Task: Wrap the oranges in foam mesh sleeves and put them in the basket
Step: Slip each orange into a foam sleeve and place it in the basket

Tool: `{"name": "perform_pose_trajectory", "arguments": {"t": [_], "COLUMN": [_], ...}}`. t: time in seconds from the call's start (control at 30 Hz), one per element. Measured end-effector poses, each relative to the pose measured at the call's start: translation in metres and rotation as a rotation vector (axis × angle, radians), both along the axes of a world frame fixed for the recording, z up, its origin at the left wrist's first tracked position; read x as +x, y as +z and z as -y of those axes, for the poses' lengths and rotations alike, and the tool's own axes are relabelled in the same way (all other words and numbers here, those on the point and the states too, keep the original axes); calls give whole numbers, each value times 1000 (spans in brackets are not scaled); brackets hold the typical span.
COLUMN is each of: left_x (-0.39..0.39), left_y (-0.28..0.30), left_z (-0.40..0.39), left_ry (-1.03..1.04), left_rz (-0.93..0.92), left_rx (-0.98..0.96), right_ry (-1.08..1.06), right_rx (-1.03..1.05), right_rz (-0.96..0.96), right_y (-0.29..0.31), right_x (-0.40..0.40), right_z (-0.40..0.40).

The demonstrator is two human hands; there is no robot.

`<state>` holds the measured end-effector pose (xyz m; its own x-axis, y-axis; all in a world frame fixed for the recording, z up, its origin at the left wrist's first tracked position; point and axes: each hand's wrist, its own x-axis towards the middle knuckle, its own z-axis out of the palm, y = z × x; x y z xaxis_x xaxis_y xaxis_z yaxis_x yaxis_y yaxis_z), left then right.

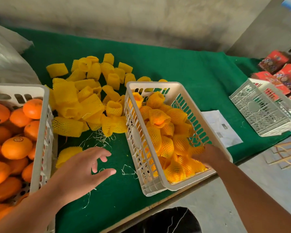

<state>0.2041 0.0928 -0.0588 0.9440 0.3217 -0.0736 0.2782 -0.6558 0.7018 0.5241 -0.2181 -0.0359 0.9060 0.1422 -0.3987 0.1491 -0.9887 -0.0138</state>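
Oranges fill the crate just left of the left hand, which hovers with fingers spread and empty over the green cloth. A loose foam sleeve lies just beyond its fingertips, its long axis running away and to the right; the sleeve pile sits farther back. So the left hand is nearer both. The right hand reaches into the basket of wrapped fruit; its fingers are hidden, so whether it grips anything cannot be told.
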Motion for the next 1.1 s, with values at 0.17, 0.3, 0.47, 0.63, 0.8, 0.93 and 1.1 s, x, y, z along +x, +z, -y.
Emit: {"name": "perform_pose_trajectory", "arguments": {"t": [0.17, 0.3, 0.47, 0.63, 0.8, 0.93, 1.1], "left_x": [-1, 0, -1, 0, 1, -1, 2], "left_y": [0, -6, -18, -23, -27, -33, -41], "left_z": [0, -1, -4, -4, -8, -10, -14], "left_ry": [-18, -21, -54, -64, -30, -17, 3], "left_rz": [-42, -106, -233, -370, -460, -550, -675], "left_rx": [45, 113, 205, 276, 356, 391, 431], "right_ry": [0, 18, -3, 96, 197, 220, 220], "right_rx": [-91, -121, 64, 415, 581, 539, 515], "right_rz": [39, 126, 195, 200, 139, 157, 243], "right_y": [-2, -4, 1, -3, -21, -33, -39], "right_x": [8, 9, -5, -51, -107, -119, -117], "right_z": [6, 12, 13, -10, -57, -67, -63]}}
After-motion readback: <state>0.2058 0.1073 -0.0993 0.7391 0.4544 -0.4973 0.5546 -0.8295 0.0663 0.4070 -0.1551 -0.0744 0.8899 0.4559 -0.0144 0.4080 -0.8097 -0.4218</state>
